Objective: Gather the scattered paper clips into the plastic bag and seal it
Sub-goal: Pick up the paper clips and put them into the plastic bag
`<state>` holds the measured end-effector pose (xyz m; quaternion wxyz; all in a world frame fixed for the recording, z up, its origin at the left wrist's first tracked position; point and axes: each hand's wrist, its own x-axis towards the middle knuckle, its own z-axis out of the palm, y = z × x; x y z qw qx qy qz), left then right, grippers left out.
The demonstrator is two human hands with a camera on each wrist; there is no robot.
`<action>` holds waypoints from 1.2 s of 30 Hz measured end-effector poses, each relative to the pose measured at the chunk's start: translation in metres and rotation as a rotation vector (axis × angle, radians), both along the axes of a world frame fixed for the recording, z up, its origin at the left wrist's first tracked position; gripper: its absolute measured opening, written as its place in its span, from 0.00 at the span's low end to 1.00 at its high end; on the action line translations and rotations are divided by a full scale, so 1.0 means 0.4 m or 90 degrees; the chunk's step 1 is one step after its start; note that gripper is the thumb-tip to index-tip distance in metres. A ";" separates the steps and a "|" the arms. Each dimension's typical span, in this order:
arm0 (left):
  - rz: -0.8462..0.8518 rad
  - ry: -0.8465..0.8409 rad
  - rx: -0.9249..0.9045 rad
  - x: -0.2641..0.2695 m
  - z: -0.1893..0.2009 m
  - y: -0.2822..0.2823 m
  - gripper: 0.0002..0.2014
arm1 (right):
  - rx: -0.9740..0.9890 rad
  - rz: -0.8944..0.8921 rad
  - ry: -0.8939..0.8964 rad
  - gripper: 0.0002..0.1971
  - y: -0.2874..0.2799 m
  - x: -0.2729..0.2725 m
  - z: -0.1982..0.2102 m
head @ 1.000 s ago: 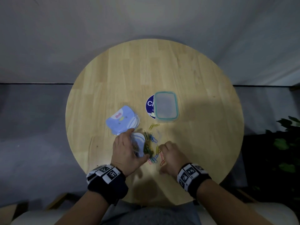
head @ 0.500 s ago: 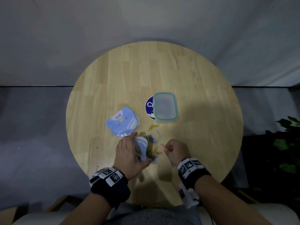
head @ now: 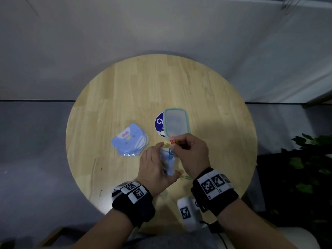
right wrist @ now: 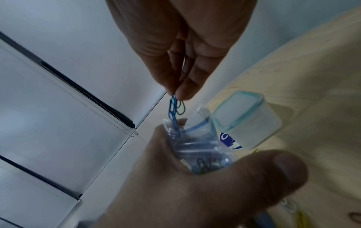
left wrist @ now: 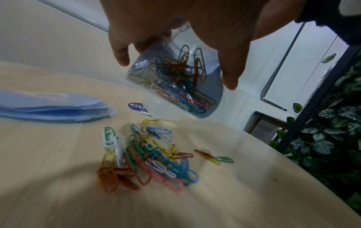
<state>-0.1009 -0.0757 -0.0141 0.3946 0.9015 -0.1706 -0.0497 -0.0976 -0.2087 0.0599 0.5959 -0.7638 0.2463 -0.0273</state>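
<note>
Right wrist view: the right hand pinches a few blue and green clips between thumb and fingertips, their lower ends hanging just inside the open mouth of the bag. The left hand is curled round the bag from below, thumb on one side and fingers on the other, holding the mouth apart. In the left wrist view the bag hangs clear above the table, already holding a tangle of coloured clips, while a loose pile lies on the wood directly below it, with a few strays beside. In the head view both hands meet above the near half of the table, the right hand over the left hand; a lidded box and a blue packet lie beyond them. The task appears roughly half done, and the seal is not yet pressed. Probable hazards: the hanging clips are interlinked, so one may catch on the bag's rim and fall outside on release; a slack left grip may let the mouth collapse or the bag tip, spilling its contents; and a clip lodged across the zip track would prevent sealing.
</note>
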 end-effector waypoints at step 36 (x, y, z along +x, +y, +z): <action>-0.062 0.545 -0.255 0.057 0.076 0.061 0.08 | -0.117 0.430 0.081 0.11 -0.098 -0.010 -0.008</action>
